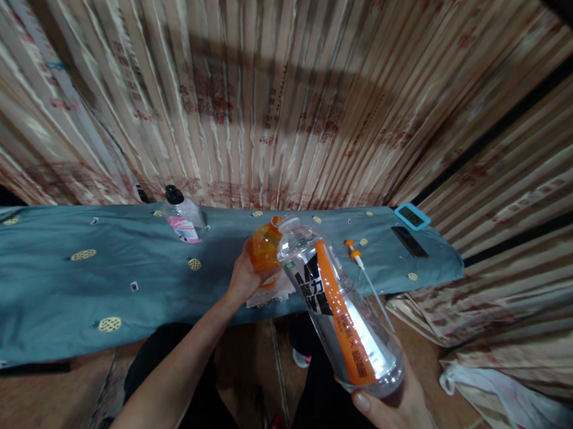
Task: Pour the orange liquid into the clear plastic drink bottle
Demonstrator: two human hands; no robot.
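The clear bottle [341,308] is tilted, its open neck raised toward the orange bottle [265,247] and its base low, near my body. It carries a black label with an orange stripe running along its length. My right hand [400,412] has its grip closed around the base of the clear bottle, thumb visible on the near side. The neck of the clear bottle sits just beside the top of the orange bottle; I cannot tell whether the two touch.

My left hand [244,276] has its grip closed around the orange bottle, which stands at the near edge of the surface [59,285], above a white crumpled cloth [272,294].

The surface is covered in a blue-grey patterned fabric. On it, to the left, stands a small bottle with a black cap [182,218]. To the right lie an orange-tipped thin tool [361,264], a black flat device [410,241] and a blue-framed display [411,216]. A striped curtain [284,91] hangs behind.
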